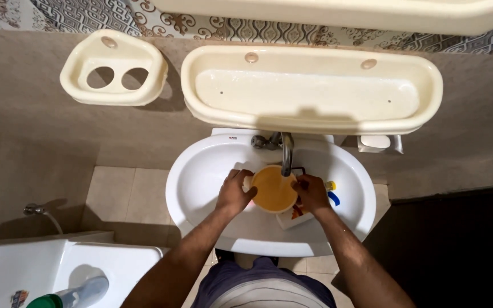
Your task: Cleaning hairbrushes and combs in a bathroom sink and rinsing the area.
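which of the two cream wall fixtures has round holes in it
The small cream plastic holder at upper left has two round holes; the long cream plastic shelf above the white sink has none.

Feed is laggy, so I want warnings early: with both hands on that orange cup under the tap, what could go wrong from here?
The orange cup looks nearly brimful, so tilting it may slop liquid over the white basin rim. The left hand and right hand grip only its edges; if wet, it might slip. The metal tap spout hangs close above and could get knocked when lifting.
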